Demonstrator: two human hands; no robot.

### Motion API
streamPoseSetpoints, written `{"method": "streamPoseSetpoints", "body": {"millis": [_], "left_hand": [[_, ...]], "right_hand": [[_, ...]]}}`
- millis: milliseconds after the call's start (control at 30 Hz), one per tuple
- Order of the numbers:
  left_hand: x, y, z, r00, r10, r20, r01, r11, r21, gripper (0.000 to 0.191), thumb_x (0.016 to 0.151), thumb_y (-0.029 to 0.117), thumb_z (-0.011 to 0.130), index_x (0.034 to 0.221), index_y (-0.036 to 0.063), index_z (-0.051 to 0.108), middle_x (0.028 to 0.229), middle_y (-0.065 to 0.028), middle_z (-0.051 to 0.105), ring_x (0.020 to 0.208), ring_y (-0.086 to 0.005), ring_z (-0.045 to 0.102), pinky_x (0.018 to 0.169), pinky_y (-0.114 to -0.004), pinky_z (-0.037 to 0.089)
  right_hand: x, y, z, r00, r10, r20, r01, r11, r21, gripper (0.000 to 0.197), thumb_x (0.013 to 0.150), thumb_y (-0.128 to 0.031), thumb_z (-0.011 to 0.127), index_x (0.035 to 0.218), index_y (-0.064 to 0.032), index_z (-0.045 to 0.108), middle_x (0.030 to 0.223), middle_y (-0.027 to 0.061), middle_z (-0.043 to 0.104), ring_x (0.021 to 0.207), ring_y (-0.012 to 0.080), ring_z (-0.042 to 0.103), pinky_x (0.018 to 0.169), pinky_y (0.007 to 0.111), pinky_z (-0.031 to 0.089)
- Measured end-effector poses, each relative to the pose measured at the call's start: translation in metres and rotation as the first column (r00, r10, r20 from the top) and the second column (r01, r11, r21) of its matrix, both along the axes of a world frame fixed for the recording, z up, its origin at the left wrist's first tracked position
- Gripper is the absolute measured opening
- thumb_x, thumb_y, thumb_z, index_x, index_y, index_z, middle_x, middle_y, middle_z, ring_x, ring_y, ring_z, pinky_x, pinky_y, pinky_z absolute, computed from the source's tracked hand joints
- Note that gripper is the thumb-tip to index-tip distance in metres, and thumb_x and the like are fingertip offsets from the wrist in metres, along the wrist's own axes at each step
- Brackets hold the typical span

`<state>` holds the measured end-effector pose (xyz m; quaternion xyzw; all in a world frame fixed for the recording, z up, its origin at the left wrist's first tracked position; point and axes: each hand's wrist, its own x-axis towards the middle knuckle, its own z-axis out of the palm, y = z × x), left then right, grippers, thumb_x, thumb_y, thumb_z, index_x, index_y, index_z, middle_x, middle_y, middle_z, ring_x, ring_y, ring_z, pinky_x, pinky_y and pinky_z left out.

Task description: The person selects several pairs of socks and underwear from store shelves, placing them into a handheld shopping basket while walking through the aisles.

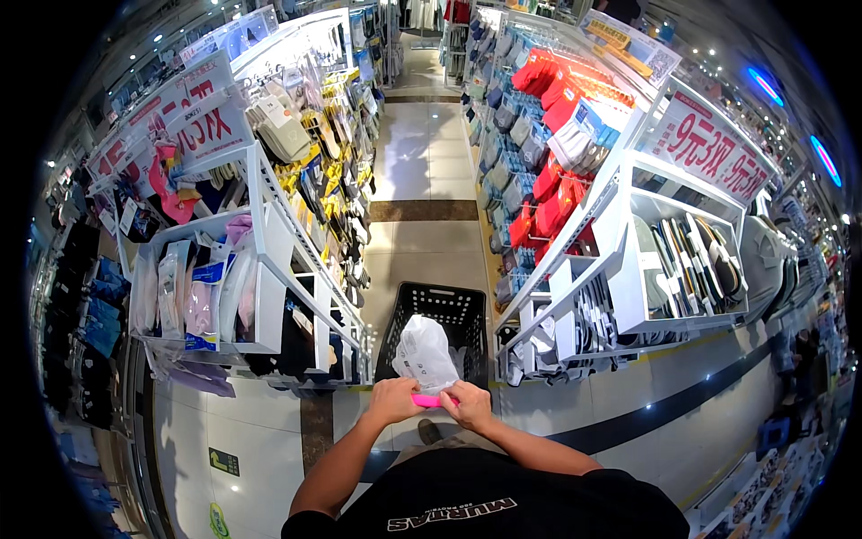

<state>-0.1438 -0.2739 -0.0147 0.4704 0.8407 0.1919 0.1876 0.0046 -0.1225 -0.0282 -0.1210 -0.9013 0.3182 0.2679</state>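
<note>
Both my hands grip a bright pink handle (427, 401) in front of my body. My left hand (396, 399) wraps its left end, and my right hand (469, 404) wraps its right end. Just beyond the handle stands a black plastic shopping basket (473, 316) with square holes in its walls. A white plastic bag (424, 354) with printing lies in the basket, its near end reaching up to my hands. Whether my fingers also pinch the bag cannot be seen. The lower part of the basket is hidden behind my hands.
Packaged socks (337, 148) hang on the left rack, red socks (555, 195) on the right one. A white bin of packaged garments (202, 290) and a bin of insoles (693, 266) flank the tiled aisle floor (404, 151). Price signs (707, 138) top the racks.
</note>
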Motion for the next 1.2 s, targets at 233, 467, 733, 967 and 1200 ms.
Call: {"method": "streamPoseSetpoints", "body": {"millis": [233,467,733,967,1200], "left_hand": [[-0.015,0.031,0.003,0.996,0.091,-0.013,-0.091,0.996,0.007,0.040,0.068,0.046,0.075,0.088,0.0122,0.071,0.085,-0.0098,0.071,0.083,-0.0298,0.069,0.072,-0.042,0.054],[-0.040,0.062,-0.014,0.994,0.105,-0.007,-0.102,0.973,0.207,0.037,0.070,0.045,0.074,0.088,0.0140,0.068,0.081,-0.0079,0.069,0.078,-0.0301,0.068,0.070,-0.043,0.054],[-0.077,0.100,-0.014,0.992,0.122,-0.039,-0.108,0.962,0.251,0.031,0.071,0.039,0.077,0.086,0.0141,0.068,0.082,-0.0051,0.069,0.077,-0.0282,0.067,0.067,-0.041,0.053],[-0.125,0.133,-0.006,0.988,0.149,-0.026,-0.145,0.982,0.124,0.023,0.074,0.033,0.073,0.084,0.0136,0.067,0.081,-0.0071,0.068,0.078,-0.0302,0.067,0.069,-0.044,0.052],[-0.176,0.165,-0.019,0.951,0.159,-0.267,-0.101,0.971,0.216,0.018,0.068,0.024,0.075,0.079,0.0144,0.065,0.078,-0.0048,0.064,0.076,-0.0280,0.065,0.069,-0.041,0.052]], "right_hand": [[-0.029,0.038,-0.006,1.000,-0.006,0.026,0.005,1.000,0.028,0.016,0.082,-0.022,0.068,0.076,-0.0076,0.070,0.070,0.0085,0.063,0.064,0.0275,0.064,0.058,0.039,0.051],[-0.061,0.082,-0.010,0.994,-0.067,0.087,0.068,0.998,-0.004,0.020,0.083,-0.026,0.068,0.075,-0.0079,0.071,0.072,0.0097,0.063,0.065,0.0288,0.064,0.061,0.038,0.050],[-0.105,0.124,-0.003,0.996,-0.044,0.082,0.048,0.997,-0.056,0.019,0.081,-0.025,0.069,0.075,-0.0074,0.070,0.072,0.0089,0.064,0.068,0.0280,0.065,0.062,0.038,0.051],[-0.158,0.157,-0.007,0.997,-0.073,-0.008,0.072,0.993,-0.090,0.016,0.080,-0.025,0.071,0.078,-0.0087,0.070,0.073,0.0072,0.064,0.068,0.0269,0.063,0.062,0.038,0.050],[-0.216,0.188,-0.007,0.994,-0.105,0.005,0.105,0.989,-0.107,0.014,0.079,-0.023,0.071,0.077,-0.0094,0.071,0.075,0.0069,0.066,0.070,0.0268,0.064,0.064,0.038,0.051]]}}
